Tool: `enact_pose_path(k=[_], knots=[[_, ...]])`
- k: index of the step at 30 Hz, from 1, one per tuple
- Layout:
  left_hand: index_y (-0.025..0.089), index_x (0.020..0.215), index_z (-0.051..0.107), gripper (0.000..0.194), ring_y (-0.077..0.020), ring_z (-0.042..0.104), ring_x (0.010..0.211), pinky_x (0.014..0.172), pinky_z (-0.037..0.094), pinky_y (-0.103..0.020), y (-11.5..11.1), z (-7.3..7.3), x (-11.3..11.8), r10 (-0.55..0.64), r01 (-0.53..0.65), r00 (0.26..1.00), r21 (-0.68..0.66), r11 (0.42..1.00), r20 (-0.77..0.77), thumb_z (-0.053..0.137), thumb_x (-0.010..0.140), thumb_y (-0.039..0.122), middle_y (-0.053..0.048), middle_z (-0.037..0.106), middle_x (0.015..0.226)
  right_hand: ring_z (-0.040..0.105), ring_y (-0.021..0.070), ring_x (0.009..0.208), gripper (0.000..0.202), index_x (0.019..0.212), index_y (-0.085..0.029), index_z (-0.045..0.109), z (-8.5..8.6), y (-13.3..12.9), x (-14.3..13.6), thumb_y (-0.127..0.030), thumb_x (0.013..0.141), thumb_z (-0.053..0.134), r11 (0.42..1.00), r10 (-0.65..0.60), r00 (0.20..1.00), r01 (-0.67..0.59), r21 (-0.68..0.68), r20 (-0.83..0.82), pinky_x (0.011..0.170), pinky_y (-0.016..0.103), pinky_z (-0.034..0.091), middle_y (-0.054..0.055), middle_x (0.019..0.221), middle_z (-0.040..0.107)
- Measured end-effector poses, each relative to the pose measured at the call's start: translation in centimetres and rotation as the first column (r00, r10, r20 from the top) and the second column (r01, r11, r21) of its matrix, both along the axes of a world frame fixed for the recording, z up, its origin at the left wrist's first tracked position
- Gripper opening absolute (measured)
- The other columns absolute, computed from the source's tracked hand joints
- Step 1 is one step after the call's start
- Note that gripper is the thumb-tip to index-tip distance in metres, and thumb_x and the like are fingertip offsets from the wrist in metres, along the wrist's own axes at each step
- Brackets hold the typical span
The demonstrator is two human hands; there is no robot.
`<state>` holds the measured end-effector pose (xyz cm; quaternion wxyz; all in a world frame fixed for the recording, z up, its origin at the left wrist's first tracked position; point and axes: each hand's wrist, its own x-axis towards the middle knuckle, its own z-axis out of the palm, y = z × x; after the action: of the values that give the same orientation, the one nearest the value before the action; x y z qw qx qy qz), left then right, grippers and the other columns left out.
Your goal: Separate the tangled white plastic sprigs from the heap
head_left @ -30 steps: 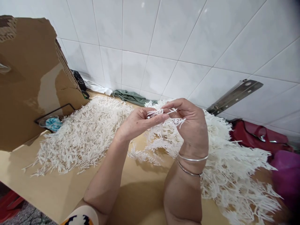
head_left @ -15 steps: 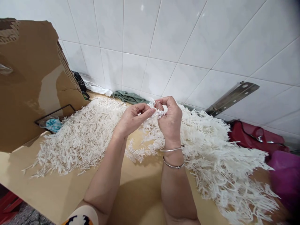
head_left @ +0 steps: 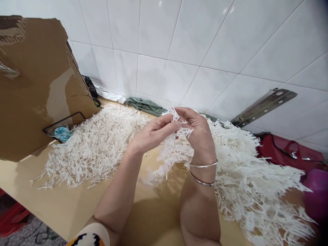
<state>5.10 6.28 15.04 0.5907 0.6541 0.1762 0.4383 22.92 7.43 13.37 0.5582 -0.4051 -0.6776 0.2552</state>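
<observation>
Above the middle of the table, white plastic sprigs (head_left: 172, 150) with thin needle-like branches dangle from my hands. My left hand (head_left: 151, 135) comes in from the left, its thumb and forefinger pinched on the white sprigs. Facing it, my right hand (head_left: 202, 133), with two silver bangles at the wrist, curls its fingers around the same sprigs. Its fingertips are partly hidden behind them. A dense heap of short white sprigs (head_left: 94, 147) lies to the left. On the right spreads a looser heap of longer white strands (head_left: 246, 181).
A large cardboard box (head_left: 33, 92) stands at the left, with a black wire frame (head_left: 64, 121) against it. Green cloth (head_left: 146, 105) lies along the tiled wall. At right are a metal bracket (head_left: 266, 106), a red bag (head_left: 289, 150) and a purple item (head_left: 316, 191).
Both hands have shifted right in the picture and come closer together. My right fingers now reach over toward the left hand, and more of the white sprigs shows between them.
</observation>
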Motion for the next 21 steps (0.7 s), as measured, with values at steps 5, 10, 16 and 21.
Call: enact_pose_path(k=[5,10,16,21], knots=[[0.019,0.084,0.058,0.033,-0.0076,0.050,0.065,0.065,0.042,-0.025,0.0,-0.5,0.1,-0.100,0.097,0.995,-0.106,0.990,-0.022,0.063,0.100,0.047,0.002,0.057,0.074,0.074,0.0216,0.121,0.026,0.121,-0.035,0.080,1.1,-1.5,-0.2,-0.047,0.105,0.063,0.988,0.150,0.955,-0.153,0.009,-0.255,0.114,0.044,0.055,0.000,0.124,0.081],[0.019,0.076,0.051,0.040,-0.0082,0.041,0.065,0.061,0.035,-0.026,0.3,-1.0,0.7,-0.068,0.058,0.995,-0.125,0.990,-0.075,0.065,0.097,0.050,0.003,0.047,0.072,0.075,0.0196,0.102,0.027,0.115,-0.032,0.082,1.3,-2.1,0.6,-0.049,0.096,0.076,0.958,0.265,0.943,-0.281,-0.054,-0.199,0.094,0.037,0.062,0.002,0.113,0.081],[0.019,0.094,0.059,0.038,-0.0081,0.042,0.070,0.062,0.033,-0.025,0.4,-1.0,1.1,0.012,-0.024,0.997,-0.153,0.988,-0.074,0.074,0.092,0.054,0.003,0.049,0.079,0.072,0.0148,0.090,0.023,0.087,-0.028,0.074,1.2,-1.6,1.0,-0.033,0.078,0.095,0.981,0.187,0.922,-0.193,0.016,-0.339,0.082,0.030,0.061,-0.002,0.095,0.077],[0.016,0.092,0.069,0.039,-0.0073,0.043,0.071,0.065,0.034,-0.025,0.6,-1.0,1.1,0.055,-0.060,0.997,-0.097,0.993,-0.055,0.079,0.089,0.054,0.001,0.057,0.082,0.070,0.0122,0.080,0.023,0.085,-0.028,0.073,1.1,-0.9,1.1,-0.028,0.076,0.094,0.997,0.070,0.909,-0.052,0.054,-0.411,0.077,0.026,0.060,-0.004,0.084,0.075]])
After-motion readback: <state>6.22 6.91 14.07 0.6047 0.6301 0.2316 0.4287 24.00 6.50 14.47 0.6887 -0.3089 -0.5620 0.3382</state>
